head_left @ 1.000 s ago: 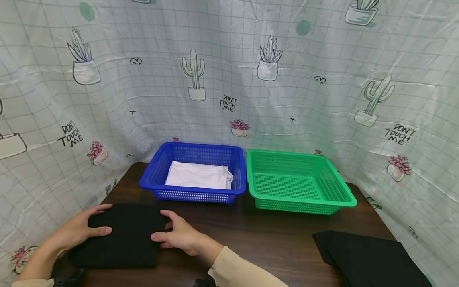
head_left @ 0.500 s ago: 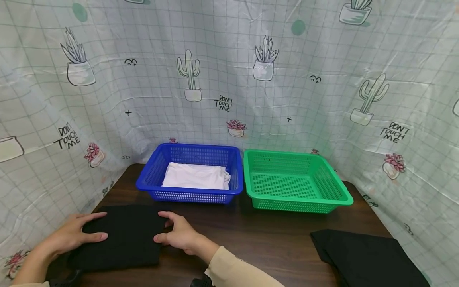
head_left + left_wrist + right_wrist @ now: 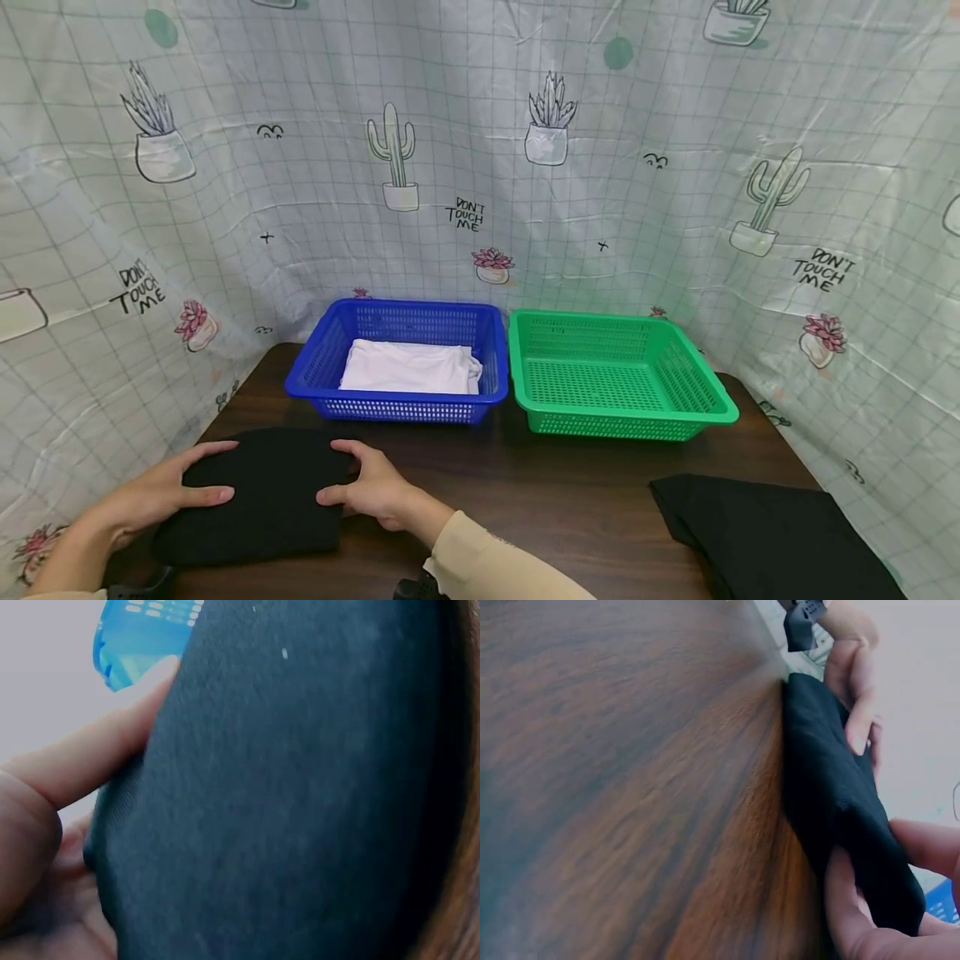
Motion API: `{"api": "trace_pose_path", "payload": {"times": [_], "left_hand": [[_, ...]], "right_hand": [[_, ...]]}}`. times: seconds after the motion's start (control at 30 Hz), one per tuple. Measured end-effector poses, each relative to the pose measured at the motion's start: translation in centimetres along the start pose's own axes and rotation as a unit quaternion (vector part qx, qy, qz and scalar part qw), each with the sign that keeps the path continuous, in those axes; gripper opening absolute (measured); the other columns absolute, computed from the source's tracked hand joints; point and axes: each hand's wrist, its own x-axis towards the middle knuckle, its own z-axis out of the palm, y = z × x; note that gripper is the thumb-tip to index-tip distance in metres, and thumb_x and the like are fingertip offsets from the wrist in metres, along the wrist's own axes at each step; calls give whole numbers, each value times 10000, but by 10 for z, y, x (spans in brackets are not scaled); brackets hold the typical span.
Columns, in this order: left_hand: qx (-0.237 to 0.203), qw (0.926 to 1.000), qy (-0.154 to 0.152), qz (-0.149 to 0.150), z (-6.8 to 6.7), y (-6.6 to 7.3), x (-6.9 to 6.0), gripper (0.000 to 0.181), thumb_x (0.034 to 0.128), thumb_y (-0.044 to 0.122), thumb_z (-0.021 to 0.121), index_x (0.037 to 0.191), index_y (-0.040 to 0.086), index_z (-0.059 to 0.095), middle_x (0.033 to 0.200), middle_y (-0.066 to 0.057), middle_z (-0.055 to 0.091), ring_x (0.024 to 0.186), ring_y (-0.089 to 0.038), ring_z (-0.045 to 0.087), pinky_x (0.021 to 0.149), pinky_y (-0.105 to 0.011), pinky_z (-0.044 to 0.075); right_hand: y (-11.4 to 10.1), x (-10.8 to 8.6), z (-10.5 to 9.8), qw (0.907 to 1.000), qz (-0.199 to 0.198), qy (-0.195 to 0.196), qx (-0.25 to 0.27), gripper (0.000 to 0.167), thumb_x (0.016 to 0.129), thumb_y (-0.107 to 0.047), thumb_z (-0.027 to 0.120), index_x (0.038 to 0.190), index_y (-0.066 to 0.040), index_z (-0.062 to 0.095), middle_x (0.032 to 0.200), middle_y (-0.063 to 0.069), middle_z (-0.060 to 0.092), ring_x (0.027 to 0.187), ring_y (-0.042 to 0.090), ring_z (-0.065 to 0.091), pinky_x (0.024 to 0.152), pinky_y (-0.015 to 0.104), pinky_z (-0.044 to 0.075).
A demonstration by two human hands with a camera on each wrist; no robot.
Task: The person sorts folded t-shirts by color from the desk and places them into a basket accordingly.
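Head view. Dark wood worktop [image 3: 525,525]; pale gridded curtain [image 3: 330,225] behind it and at both sides, printed with potted plants and "DON'T TOUCH ME". Cream sleeve [image 3: 502,562] on the right forearm hides part of the wood. Black cloth [image 3: 273,500], folded, lies near the worktop's left edge, between left hand [image 3: 161,492] and right hand [image 3: 378,490]. Second black cloth [image 3: 783,537] lies by the right edge and runs out of frame. Blue basket [image 3: 397,400], left of middle at the far edge, contains white cloth [image 3: 411,367], folded. Green basket [image 3: 615,415] stands just beside it, toward the far right corner; mesh floor shows.

Left wrist view. Brown wood at the side; black cloth fills most of the frame. Left hand grips its edge, digits partly hidden. Corner of blue basket visible beyond.

Right wrist view. Wood grain across the left half. Right hand pinches the black cloth, digits on both faces; left hand holds the opposite end. Sliver of blue basket at lower right.
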Motion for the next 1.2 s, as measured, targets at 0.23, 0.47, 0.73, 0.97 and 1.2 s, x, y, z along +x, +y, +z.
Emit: {"api": "trace_pose_path", "payload": {"times": [0.23, 0.47, 0.73, 0.97, 1.2], "left_hand": [[-574, 9982, 91, 151, 7, 12, -2, 822, 1052, 220, 673, 1670, 13, 172, 1669, -390, 33, 1477, -628, 47, 1044, -840, 174], [-375, 9964, 517, 555, 15, 47, -5, 759, 1062, 234, 671, 1682, 111, 250, 1655, -281, 288, 1481, -337, 360, 1085, -551, 415], [-659, 9889, 511, 1232, 25, 95, -10, 709, 1055, 145, 674, 1666, 171, 315, 1438, -128, 587, 1169, -73, 658, 908, -268, 571], [-697, 9847, 567, 1496, 37, 145, 17, 765, 1037, 229, 722, 1682, 216, 311, 1720, -151, 235, 1530, -285, 335, 1152, -505, 423], [-1036, 9838, 444, 1396, 67, 196, 79, 883, 978, 353, 797, 1695, 255, 291, 1787, -111, 25, 1618, -471, 0, 1179, -790, 191]], "right_hand": [[-2, -5, -14, 9995, -310, -49, -102, 737, 852, 103, 799, 1482, -227, 606, 1256, 37, 558, 790, 172, 632, 660, 313, 553], [-23, -19, -47, 9971, -637, -354, -220, 723, 886, 41, 795, 1513, -250, 582, 1356, 37, 530, 702, 142, 551, 625, 269, 485], [-59, -48, -87, 9969, -516, -577, -124, 693, 923, 18, 772, 1511, -299, 588, 1493, 122, 422, 958, 198, 666, 813, 351, 591], [-91, -65, -142, 9953, -693, -623, -254, 727, 975, -20, 740, 1594, -299, 483, 1581, 171, 420, 1209, 344, 682, 926, 461, 615], [-107, -77, -219, 9933, -722, -101, -900, 741, 991, -126, 755, 1621, -359, 440, 1776, 67, 84, 1636, 279, 76, 1014, 448, 475]]}}
